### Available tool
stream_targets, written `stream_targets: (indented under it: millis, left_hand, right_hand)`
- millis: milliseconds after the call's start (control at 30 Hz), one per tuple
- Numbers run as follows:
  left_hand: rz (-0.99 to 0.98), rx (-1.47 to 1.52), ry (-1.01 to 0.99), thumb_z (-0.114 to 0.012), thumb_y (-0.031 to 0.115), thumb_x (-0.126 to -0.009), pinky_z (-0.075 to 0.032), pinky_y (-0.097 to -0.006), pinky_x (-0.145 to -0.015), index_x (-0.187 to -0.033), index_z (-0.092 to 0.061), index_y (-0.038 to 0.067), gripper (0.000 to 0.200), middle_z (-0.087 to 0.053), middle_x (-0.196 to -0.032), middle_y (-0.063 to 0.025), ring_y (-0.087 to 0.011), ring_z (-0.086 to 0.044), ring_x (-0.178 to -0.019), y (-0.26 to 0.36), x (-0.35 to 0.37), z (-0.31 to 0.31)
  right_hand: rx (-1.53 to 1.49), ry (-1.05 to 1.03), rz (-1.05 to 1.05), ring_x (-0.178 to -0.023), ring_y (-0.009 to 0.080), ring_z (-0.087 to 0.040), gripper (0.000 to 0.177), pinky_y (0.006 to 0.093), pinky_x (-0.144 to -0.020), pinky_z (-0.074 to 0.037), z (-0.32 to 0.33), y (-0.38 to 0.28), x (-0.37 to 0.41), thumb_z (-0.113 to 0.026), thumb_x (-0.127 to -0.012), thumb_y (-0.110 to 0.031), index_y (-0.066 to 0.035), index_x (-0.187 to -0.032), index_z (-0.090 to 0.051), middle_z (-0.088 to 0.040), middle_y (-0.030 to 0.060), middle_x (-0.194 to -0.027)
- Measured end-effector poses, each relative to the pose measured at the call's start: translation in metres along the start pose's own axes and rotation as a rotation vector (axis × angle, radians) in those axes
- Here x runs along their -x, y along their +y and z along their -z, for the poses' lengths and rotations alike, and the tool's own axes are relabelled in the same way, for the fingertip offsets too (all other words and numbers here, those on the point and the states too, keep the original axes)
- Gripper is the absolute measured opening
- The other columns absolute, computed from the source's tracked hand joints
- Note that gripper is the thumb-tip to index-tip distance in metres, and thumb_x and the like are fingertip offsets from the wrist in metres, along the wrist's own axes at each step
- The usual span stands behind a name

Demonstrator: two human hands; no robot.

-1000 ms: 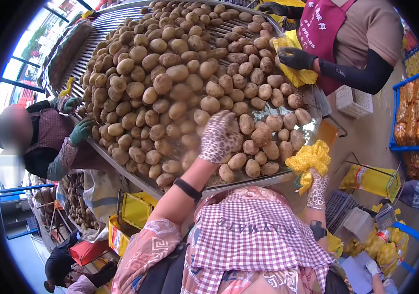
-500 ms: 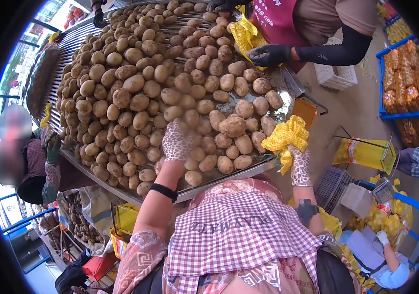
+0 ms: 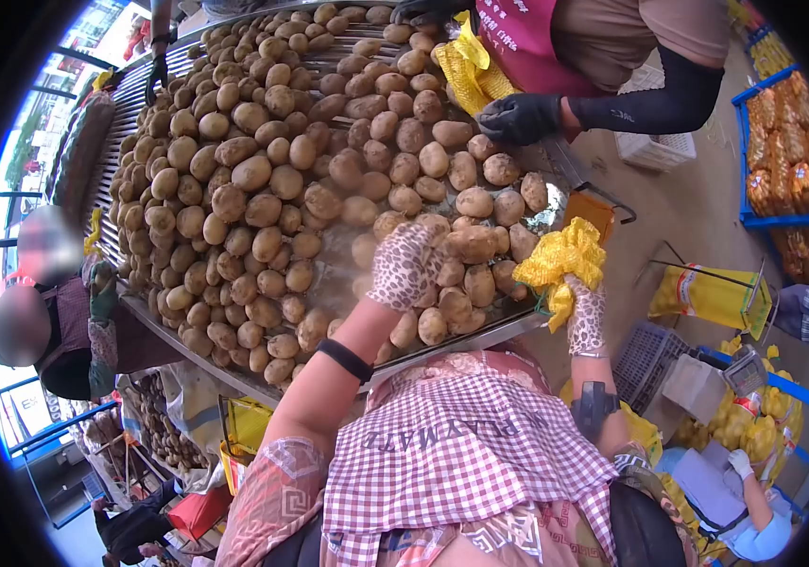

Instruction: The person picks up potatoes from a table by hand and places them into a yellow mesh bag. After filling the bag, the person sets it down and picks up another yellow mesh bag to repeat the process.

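My left hand (image 3: pixel 403 269), in a leopard-print glove, lies against the potatoes (image 3: pixel 471 244) on the right part of the sorting table. Its fingertips are hidden among them, so whether it grips one cannot be told. At the table's front right edge, my right hand (image 3: pixel 586 317), in a matching glove, is closed on a bunched yellow mesh bag (image 3: pixel 563 257). A larger heap of potatoes (image 3: pixel 225 203) covers the table's left and middle. Between the heap and my left hand, a wet strip of bare metal tabletop (image 3: pixel 334 288) shows.
Across the table, a co-worker's black-gloved hand (image 3: pixel 521 118) is by another yellow mesh bag (image 3: pixel 473 71). Another person stands at the left edge. To my right are a grey crate (image 3: pixel 648 354), a yellow bag on a stand (image 3: pixel 707 291) and a blue rack of filled bags (image 3: pixel 794 151).
My left hand has moved right across the tabletop, and potatoes ahead of it have shifted right, baring metal behind. My right hand still holds the mesh bag, nearly unmoved.
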State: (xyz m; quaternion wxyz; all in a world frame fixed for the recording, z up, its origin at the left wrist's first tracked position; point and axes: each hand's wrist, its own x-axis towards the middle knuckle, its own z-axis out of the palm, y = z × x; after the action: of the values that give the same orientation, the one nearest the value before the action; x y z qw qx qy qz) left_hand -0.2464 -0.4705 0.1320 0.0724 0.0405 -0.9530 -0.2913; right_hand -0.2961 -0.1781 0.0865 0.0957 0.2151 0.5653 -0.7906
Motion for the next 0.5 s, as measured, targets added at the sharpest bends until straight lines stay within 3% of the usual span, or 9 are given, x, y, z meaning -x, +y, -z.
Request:
stream_targets:
  millis: [33,100,167,233,267,300,367,433,500]
  left_hand:
    - [0.020,-0.121,0.032,-0.061,0.023,-0.084,-0.048,-0.0414,-0.082,-0.104,-0.065,0.005,0.027,-0.066,-0.096,-0.0160,-0.0316,-0.061,-0.093,0.008,-0.018,0.013]
    - [0.329,0.315,0.225,-0.060,0.023,-0.087,-0.049,-0.0391,-0.084,-0.104,-0.065,0.004,0.026,-0.067,-0.096,-0.0169,-0.0306,-0.063,-0.093,-0.028,-0.030,-0.007]
    - [0.437,0.617,0.515,-0.058,0.023,-0.089,-0.049,-0.0380,-0.084,-0.104,-0.064,0.003,0.026,-0.067,-0.097,-0.0184,-0.0309,-0.063,-0.094,-0.050,-0.033,0.010]
    - [0.617,0.285,0.493,-0.057,0.022,-0.089,-0.049,-0.0374,-0.082,-0.104,-0.064,0.002,0.026,-0.067,-0.097,-0.0181,-0.0310,-0.064,-0.090,-0.055,-0.022,0.052]
    - [0.571,0.124,0.498,-0.057,0.021,-0.089,-0.049,-0.0356,-0.081,-0.103,-0.063,0.002,0.025,-0.068,-0.096,-0.0166,-0.0283,-0.065,-0.088,-0.107,-0.006,0.043]
    - [0.668,0.036,0.477,-0.058,0.024,-0.088,-0.049,-0.0365,-0.080,-0.103,-0.063,0.001,0.028,-0.068,-0.096,-0.0168,-0.0262,-0.065,-0.090,-0.132,0.008,0.041]
    - [0.839,0.287,0.321,-0.059,0.026,-0.087,-0.048,-0.0393,-0.085,-0.113,-0.060,0.001,0.036,-0.067,-0.103,-0.0168,-0.0294,-0.064,-0.097,-0.134,0.027,0.044]
    - [0.891,0.415,0.078,-0.062,0.028,-0.085,-0.045,-0.0385,-0.093,-0.123,-0.054,0.002,0.047,-0.063,-0.113,-0.0181,-0.0319,-0.059,-0.107,-0.116,0.036,0.040]
    - [0.511,-0.264,-0.062,-0.065,0.026,-0.083,-0.042,-0.0333,-0.099,-0.129,-0.048,0.002,0.054,-0.058,-0.122,-0.0172,-0.0293,-0.056,-0.112,-0.094,0.048,0.030]
  right_hand:
    - [-0.037,0.021,-0.011,-0.098,0.0210,-0.061,0.046,0.0333,-0.086,-0.052,0.007,0.003,-0.002,-0.067,-0.079,0.002,-0.001,-0.123,-0.052,-0.060,0.0088,-0.112]
    - [0.002,0.020,-0.062,-0.104,0.0245,-0.059,0.050,0.0366,-0.089,-0.051,0.029,0.004,-0.005,-0.065,-0.081,0.001,-0.002,-0.127,-0.047,-0.057,0.0108,-0.117]
    - [-0.035,0.144,-0.048,-0.101,0.0216,-0.060,0.050,0.0344,-0.087,-0.051,0.042,0.002,0.001,-0.067,-0.078,0.003,-0.001,-0.124,-0.049,-0.058,0.0099,-0.115]
    - [-0.044,0.191,-0.064,-0.100,0.0228,-0.060,0.049,0.0349,-0.086,-0.052,0.064,0.004,0.005,-0.070,-0.077,-0.001,0.000,-0.123,-0.050,-0.058,0.0101,-0.114]
    - [-0.042,0.213,-0.050,-0.100,0.0230,-0.060,0.049,0.0351,-0.086,-0.052,0.075,0.011,0.002,-0.070,-0.077,-0.002,0.000,-0.123,-0.050,-0.058,0.0102,-0.113]
    - [-0.036,0.233,-0.033,-0.100,0.0232,-0.060,0.050,0.0352,-0.086,-0.052,0.084,0.015,0.000,-0.070,-0.077,-0.002,0.000,-0.122,-0.050,-0.058,0.0104,-0.113]
    - [-0.066,0.232,-0.054,-0.100,0.0231,-0.060,0.050,0.0352,-0.086,-0.052,0.089,0.017,0.001,-0.070,-0.077,-0.002,0.000,-0.123,-0.050,-0.058,0.0103,-0.113]
    - [-0.084,0.221,-0.070,-0.099,0.0230,-0.060,0.050,0.0352,-0.086,-0.052,0.083,0.016,-0.001,-0.070,-0.077,-0.003,0.000,-0.123,-0.050,-0.058,0.0102,-0.114]
    - [-0.053,0.169,-0.039,-0.100,0.0223,-0.059,0.051,0.0349,-0.086,-0.051,0.074,0.016,-0.007,-0.070,-0.077,-0.003,0.000,-0.124,-0.050,-0.058,0.0096,-0.113]
